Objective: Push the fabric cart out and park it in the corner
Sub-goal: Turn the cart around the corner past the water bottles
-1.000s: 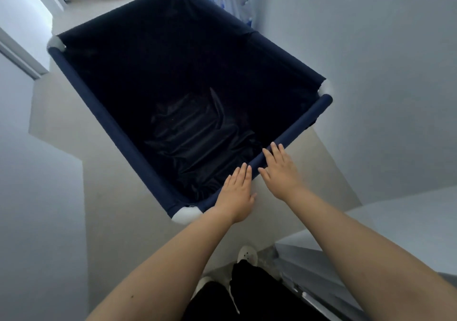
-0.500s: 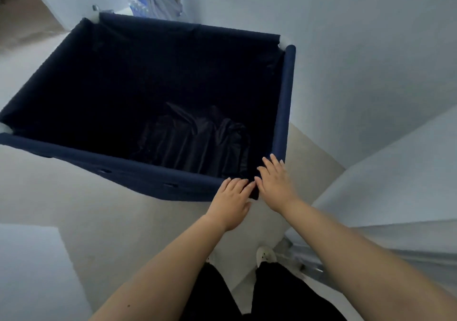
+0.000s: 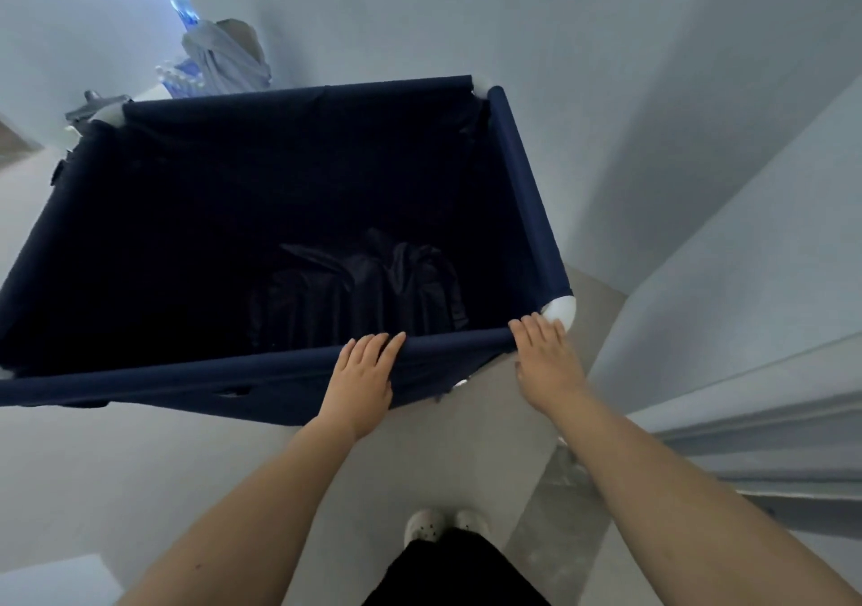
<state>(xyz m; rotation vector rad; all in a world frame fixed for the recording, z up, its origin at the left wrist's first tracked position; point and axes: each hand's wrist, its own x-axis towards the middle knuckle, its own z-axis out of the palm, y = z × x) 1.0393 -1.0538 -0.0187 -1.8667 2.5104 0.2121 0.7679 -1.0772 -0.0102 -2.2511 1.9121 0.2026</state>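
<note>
The navy fabric cart (image 3: 527,185) fills the middle of the view, its open top toward me, with white plastic corner joints. Dark crumpled cloth (image 3: 359,288) lies at its bottom. My left hand (image 3: 364,372) rests flat on the near rim, fingers laid over the rail. My right hand (image 3: 543,358) lies flat on the same rail beside the near right white corner joint (image 3: 562,309). Neither hand wraps around the rail. The cart's right side runs close to a white wall.
A white wall (image 3: 653,92) stands right of the cart, with a ledge and baseboard (image 3: 769,419) at lower right. Grey cloth on a stand (image 3: 224,59) and bottles (image 3: 179,78) sit behind the cart's far left corner. Pale floor (image 3: 140,465) lies left of my feet.
The cart has swung round and its long side now faces me, nearer the right wall. My hands have spread apart along the near rail, the right one reaching the corner joint.
</note>
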